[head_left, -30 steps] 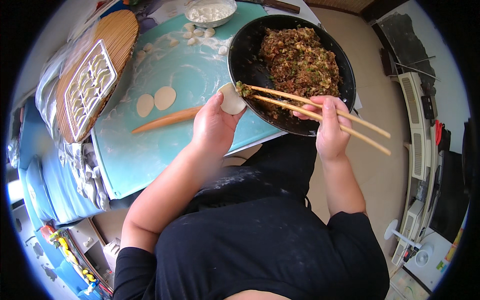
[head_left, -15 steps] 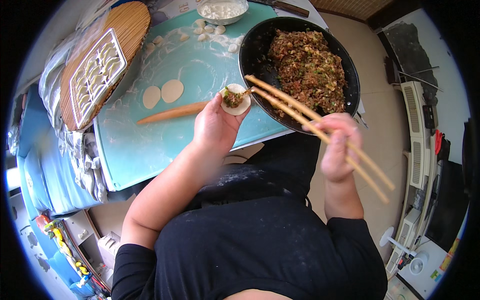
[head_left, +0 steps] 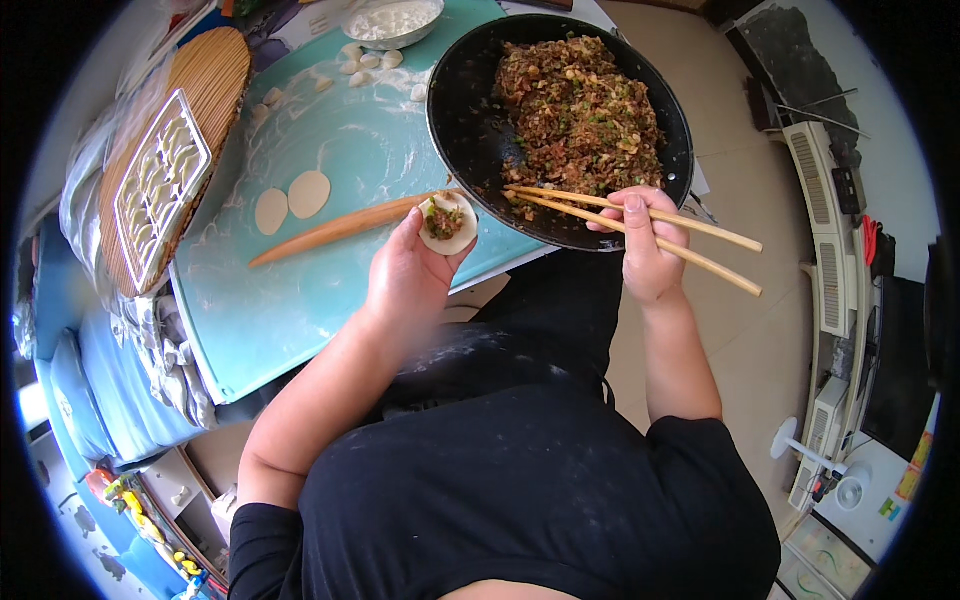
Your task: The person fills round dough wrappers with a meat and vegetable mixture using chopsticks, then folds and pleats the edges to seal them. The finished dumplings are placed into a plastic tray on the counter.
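My left hand (head_left: 415,272) holds a round dumpling wrapper (head_left: 455,240) at its edge, palm up. A small heap of meat and green filling (head_left: 441,219) sits on the wrapper. My right hand (head_left: 648,240) is closed around a pair of long wooden chopsticks (head_left: 700,226); their tips are inside the black pan (head_left: 470,120), at the near edge of the minced filling (head_left: 585,115). Behind my left hand a wooden rolling pin (head_left: 330,228) lies on the floured green mat, partly hidden by the hand.
Two flat wrappers (head_left: 310,195) lie on the green mat (head_left: 255,330). Behind them are several small dough pieces (head_left: 370,61) and a bowl of flour (head_left: 392,22). At the left, a white tray of dumplings (head_left: 163,180) rests on a round woven board (head_left: 215,75).
The chopsticks have moved from the wrapper's filling into the pan, and their tips now lie by the minced filling. My left hand still holds the wrapper. The whole view has shifted slightly.
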`<state>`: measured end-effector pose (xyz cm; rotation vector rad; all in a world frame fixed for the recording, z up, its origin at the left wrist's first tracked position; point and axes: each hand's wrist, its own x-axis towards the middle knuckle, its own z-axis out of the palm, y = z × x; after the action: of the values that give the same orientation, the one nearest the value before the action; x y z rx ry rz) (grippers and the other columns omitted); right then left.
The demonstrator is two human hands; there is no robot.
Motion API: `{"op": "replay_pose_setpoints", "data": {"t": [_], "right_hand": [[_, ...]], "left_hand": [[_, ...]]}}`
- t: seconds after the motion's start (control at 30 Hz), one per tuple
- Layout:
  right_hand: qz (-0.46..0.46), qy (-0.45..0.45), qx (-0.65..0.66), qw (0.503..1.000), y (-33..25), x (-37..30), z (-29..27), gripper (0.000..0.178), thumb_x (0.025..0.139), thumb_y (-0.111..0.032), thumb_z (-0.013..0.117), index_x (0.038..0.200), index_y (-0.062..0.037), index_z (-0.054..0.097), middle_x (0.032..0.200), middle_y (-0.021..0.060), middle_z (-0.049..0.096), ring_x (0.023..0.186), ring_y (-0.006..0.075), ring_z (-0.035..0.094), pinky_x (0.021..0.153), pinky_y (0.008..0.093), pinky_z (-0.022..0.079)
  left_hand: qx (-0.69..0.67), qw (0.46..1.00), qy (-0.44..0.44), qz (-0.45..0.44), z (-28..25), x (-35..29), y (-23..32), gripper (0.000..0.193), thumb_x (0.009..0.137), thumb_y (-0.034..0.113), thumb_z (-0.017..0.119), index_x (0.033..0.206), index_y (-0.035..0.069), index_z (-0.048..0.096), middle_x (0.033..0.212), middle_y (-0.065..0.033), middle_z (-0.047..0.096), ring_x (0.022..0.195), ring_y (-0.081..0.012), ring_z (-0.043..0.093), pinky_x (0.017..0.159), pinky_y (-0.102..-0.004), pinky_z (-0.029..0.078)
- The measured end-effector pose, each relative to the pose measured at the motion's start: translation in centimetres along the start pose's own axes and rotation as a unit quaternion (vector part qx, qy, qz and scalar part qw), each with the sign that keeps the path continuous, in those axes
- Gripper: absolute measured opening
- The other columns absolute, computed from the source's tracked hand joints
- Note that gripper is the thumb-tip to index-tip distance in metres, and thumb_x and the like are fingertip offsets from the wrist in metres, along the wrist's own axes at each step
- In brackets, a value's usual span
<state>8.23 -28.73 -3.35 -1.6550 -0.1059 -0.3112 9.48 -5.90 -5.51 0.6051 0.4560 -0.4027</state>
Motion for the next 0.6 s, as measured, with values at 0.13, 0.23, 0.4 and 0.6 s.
{"op": "replay_pose_setpoints", "data": {"t": [0.13,0.23,0.4,0.6], "right_hand": [[-0.003,-0.007,0.033,0.999,-0.9,-0.3,0.9,0.022,0.094,-0.013,0.039,0.093,0.0048,0.051,0.081,0.0103,0.055,0.067,0.0162,0.059,0.063,0.0325,0.056],[-0.03,0.007,0.033,0.999,-2.2,-0.6,1.8,0.022,0.094,-0.013,0.039,0.094,0.005,0.05,0.081,0.0111,0.055,0.067,0.0171,0.059,0.063,0.0336,0.056],[-0.203,-0.057,-0.084,0.974,-3.9,-1.5,2.2,0.019,0.091,-0.008,0.035,0.089,0.0065,0.048,0.08,0.0175,0.052,0.064,0.0222,0.057,0.06,0.0342,0.055],[-0.253,-0.11,-0.112,0.955,-5.0,-1.8,3.5,0.012,0.084,-0.009,0.052,0.086,0.002,0.057,0.076,0.0144,0.059,0.068,0.0247,0.059,0.061,0.0296,0.048]], "left_hand": [[-0.004,1.0,-0.01,0.014,0.0,0.7,0.3,0.038,0.096,0.023,0.027,0.122,-0.003,0.037,0.126,-0.015,0.044,0.116,-0.0272,0.044,0.097,-0.0408,0.038],[-0.013,1.0,-0.011,0.018,-0.1,1.1,0.4,0.038,0.096,0.023,0.028,0.122,-0.004,0.036,0.126,-0.0154,0.043,0.116,-0.0273,0.044,0.097,-0.0412,0.038],[-0.016,1.0,-0.014,0.012,-0.2,1.1,0.5,0.039,0.095,0.025,0.028,0.122,-0.002,0.038,0.126,-0.0152,0.044,0.115,-0.0276,0.045,0.098,-0.0411,0.038],[-0.037,0.999,-0.025,0.007,-0.1,0.1,1.0,0.038,0.096,0.025,0.026,0.121,-0.002,0.038,0.125,-0.0161,0.045,0.116,-0.0283,0.044,0.1,-0.042,0.036]]}}
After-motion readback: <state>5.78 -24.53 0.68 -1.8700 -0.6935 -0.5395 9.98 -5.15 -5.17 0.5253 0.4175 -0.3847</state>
